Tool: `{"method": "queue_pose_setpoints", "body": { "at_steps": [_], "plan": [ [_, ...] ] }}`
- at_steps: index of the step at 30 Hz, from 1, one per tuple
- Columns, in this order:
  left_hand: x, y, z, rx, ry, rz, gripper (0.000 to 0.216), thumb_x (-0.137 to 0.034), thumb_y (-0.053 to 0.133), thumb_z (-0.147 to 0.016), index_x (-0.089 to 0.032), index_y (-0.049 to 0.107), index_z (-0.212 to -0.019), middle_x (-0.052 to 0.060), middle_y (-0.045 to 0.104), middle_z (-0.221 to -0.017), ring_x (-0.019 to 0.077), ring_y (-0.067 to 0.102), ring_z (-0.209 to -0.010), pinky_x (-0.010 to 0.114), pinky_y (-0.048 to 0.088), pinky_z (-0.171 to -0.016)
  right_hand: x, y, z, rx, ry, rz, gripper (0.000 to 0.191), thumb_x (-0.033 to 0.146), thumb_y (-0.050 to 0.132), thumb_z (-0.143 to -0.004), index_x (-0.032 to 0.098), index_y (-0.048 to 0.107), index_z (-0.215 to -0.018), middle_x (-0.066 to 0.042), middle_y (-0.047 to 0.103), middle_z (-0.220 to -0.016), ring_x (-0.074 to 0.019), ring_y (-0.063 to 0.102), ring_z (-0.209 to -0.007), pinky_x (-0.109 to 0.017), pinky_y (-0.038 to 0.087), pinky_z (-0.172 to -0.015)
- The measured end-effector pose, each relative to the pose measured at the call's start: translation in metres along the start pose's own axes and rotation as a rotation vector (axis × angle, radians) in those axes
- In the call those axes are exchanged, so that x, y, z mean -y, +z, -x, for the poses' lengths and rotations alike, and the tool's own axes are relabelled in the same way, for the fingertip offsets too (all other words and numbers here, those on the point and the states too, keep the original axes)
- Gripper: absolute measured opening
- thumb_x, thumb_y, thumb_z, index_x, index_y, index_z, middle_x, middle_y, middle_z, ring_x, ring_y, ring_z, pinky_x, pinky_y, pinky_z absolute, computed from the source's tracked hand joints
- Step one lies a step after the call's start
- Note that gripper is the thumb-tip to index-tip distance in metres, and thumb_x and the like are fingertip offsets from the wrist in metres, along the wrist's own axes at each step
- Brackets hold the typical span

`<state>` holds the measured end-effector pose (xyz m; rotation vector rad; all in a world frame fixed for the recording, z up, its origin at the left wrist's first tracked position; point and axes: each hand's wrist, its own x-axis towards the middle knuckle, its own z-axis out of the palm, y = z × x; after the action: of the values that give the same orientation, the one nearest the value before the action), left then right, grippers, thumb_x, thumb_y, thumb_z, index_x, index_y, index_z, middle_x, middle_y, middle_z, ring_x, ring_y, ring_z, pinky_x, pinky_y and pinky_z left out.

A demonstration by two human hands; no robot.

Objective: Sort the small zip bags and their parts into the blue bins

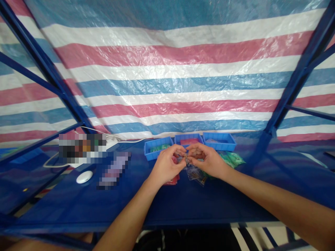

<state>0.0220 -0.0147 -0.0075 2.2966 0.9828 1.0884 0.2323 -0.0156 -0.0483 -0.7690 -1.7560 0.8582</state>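
Fingers (183,157) of our left hand (166,166) and right hand (209,162) pinch one small clear packet (186,159) together above the desk (78,202), before three blue trays (158,146); next we likely need a careful pull.

Striped red/white/blue tarp (167,69) hangs as back wall behind dark blue table (183,205). Blue metal frame posts (295,83) slant up L & R of tarp. Light glares off tarp's top.

Pinched between left hand (167,164) and right hand (206,161): something too small to identify. Left of the blue trays (158,146), two pixelated patches (82,146). Forearms cut off at bottom edge.
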Motion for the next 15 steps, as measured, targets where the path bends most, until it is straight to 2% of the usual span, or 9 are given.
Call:
{"method": "queue_pose_setpoints", "body": {
  "at_steps": [9, 15],
  "plan": [
    [-0.003, 0.004, 0.003, 0.0, -0.014, -0.023, 0.016, -0.015, 0.066, -0.081, -0.022, 0.059, -0.093, 0.001, 0.071, -0.089, 0.0183, 0.069, -0.082, 0.029, 0.054, -0.075, 0.007, 0.007, 0.002, 0.007, -0.025, -0.007, 0.032, 0.02, 0.071, -0.088, 0.023, 0.064, -0.118, -0.002, 0.07, -0.094, -0.0169, 0.07, -0.085, -0.035, 0.061, -0.086],
    [0.0, 0.006, 0.004, 0.023, -0.015, 0.081, 0.013, -0.018, 0.066, -0.085, -0.021, 0.059, -0.096, 0.001, 0.071, -0.09, 0.0164, 0.069, -0.084, 0.027, 0.053, -0.078, 0.007, 0.012, 0.003, 0.024, -0.01, -0.072, 0.033, 0.015, 0.069, -0.085, 0.023, 0.059, -0.116, -0.002, 0.067, -0.098, -0.0162, 0.066, -0.084, -0.032, 0.057, -0.08]
  ]
}}
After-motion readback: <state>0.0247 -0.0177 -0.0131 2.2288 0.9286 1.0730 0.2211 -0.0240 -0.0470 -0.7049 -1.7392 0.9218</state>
